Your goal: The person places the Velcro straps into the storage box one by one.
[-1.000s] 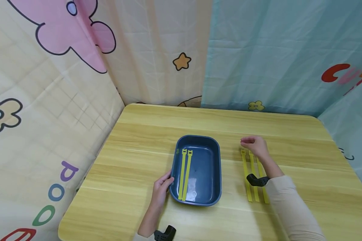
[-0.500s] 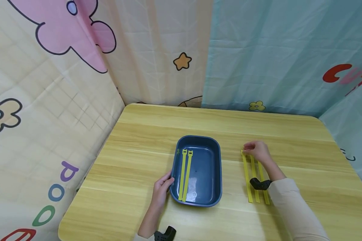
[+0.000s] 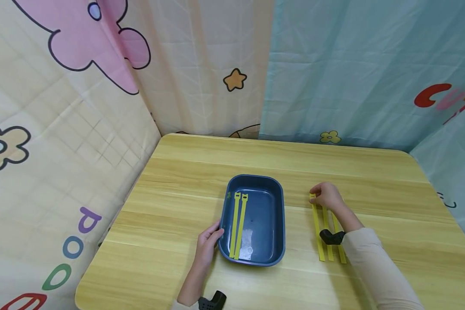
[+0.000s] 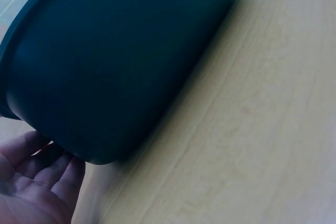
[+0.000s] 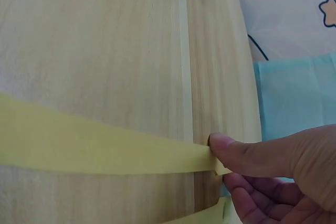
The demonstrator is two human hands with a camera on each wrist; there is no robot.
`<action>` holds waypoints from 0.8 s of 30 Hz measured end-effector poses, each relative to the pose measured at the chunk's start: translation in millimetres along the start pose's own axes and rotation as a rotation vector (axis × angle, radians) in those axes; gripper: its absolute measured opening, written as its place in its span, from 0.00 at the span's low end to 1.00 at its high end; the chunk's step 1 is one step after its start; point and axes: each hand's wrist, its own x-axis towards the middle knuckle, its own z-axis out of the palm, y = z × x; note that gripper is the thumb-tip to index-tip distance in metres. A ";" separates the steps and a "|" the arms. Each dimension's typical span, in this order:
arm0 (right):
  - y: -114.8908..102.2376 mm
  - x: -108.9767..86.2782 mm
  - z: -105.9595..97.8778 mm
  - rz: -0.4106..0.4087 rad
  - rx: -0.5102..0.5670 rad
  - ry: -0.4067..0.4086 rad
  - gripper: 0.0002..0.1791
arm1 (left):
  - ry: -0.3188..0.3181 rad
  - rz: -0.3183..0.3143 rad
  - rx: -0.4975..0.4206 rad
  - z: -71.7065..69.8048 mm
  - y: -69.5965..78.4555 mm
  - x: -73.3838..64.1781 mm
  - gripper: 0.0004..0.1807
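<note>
Surface [image 3: 178, 193]: wood-grained, pale yellow-brown, filling the lower and middle frame of the head view.

Blue tub [image 3: 261, 221]: one, rectangular with rounded corners, on the surface just below the centre of the frame. Contents: two yellow straps lying lengthwise along its left side, the outer strap [image 3: 234, 226] just beside the inner strap [image 3: 240, 224], slotted ends towards the top of the frame.

Left hand [image 3: 206, 246]: at lower centre, grasping the tub's left wall, thumb on the rim, fingers against the outside; the left wrist view shows the fingers bent at the tub's corner.

Right hand [image 3: 329, 197]: right of centre, pinching the slotted end of the held strap [image 3: 316, 224], yellow, between thumb and fingers. In the right wrist view this strap runs out to the left edge.

Further yellow straps, two, on the surface right of the held strap: the middle strap [image 3: 330, 253] and the far-right strap [image 3: 342, 253], both roughly lengthwise, upper ends hidden by the right hand.

Black wrist devices: one at bottom centre [image 3: 212, 300], one at right [image 3: 332, 237], beside a pale sleeve [image 3: 376, 267].

Backdrop: beige cloth [image 3: 201, 99] at upper left, with an orange star [image 3: 235, 80]; blue cloth [image 3: 352, 64] at upper right.
</note>
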 end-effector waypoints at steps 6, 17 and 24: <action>4.4 0.6 2.3 0.047 0.047 0.008 0.14 | 0.003 -0.008 0.001 0.4 0.2 0.1 0.25; 7.4 -1.1 3.1 0.045 0.110 0.030 0.11 | 0.010 -0.017 0.012 0.5 0.3 0.2 0.24; 8.9 -1.8 4.8 0.056 0.117 0.043 0.10 | 0.015 -0.022 0.005 0.4 0.5 0.4 0.24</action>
